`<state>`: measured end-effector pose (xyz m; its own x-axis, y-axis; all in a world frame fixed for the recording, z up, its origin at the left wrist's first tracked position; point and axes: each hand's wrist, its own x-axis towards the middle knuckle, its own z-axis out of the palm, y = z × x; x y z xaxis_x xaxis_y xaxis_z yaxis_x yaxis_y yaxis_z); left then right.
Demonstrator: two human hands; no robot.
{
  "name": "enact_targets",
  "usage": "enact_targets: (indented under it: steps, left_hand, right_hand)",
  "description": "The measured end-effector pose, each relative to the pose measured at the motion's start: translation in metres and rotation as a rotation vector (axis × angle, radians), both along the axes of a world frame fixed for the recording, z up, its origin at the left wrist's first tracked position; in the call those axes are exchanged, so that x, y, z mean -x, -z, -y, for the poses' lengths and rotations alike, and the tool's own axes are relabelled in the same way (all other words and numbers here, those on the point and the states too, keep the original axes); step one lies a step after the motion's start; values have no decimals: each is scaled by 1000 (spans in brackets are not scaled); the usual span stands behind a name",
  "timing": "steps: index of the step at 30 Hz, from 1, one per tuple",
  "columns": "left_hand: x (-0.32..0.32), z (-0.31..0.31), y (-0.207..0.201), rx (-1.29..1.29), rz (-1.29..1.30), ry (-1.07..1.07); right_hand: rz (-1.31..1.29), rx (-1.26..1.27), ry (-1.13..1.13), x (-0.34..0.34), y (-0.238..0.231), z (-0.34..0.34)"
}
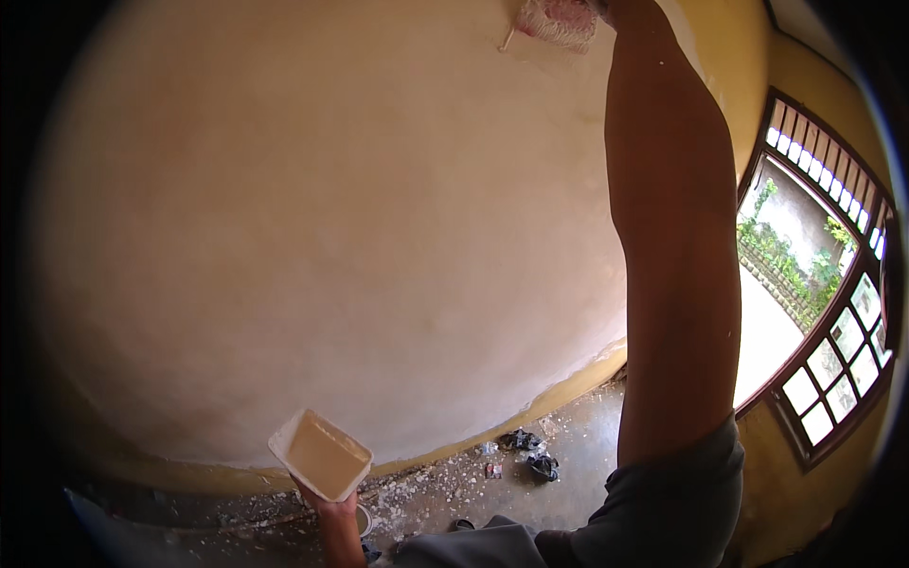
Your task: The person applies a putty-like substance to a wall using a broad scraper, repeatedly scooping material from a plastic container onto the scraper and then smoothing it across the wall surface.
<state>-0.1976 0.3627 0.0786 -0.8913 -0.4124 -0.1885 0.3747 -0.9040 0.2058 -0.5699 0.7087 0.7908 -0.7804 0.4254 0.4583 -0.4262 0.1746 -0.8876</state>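
High at the top edge, my right arm is stretched up along the wall, and my right hand (611, 12) is closed at the near end of a paint roller (559, 23). The roller has a shaggy, whitish and pinkish nap and lies against the wall (379, 237). Most of that hand is cut off by the frame. Low on the left, my left hand (333, 505) grips a shallow rectangular tray (354, 470) from below, its fingers mostly hidden under it. Cream-coloured paint (324, 454) lies in the tray, which looks tilted in this view.
Pale flakes (417, 497) litter the floor along the wall's foot. Crumpled black plastic (543, 467) lies there too. A round container (364, 520) shows partly behind my left wrist. To the right are an open doorway (772, 322) and a paned window frame (833, 369).
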Motion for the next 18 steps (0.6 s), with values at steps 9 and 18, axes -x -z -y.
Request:
enact_targets:
  steps: [9, 18]
  left_hand:
    - [-19, 2, -17, -29, 42, -30]
    - [-9, 5, 13, 108, -24, 127]
  right_hand:
    - [-283, -30, -181, -66, -45, -106]
    - [-459, 585, -331, -142, 188, -55]
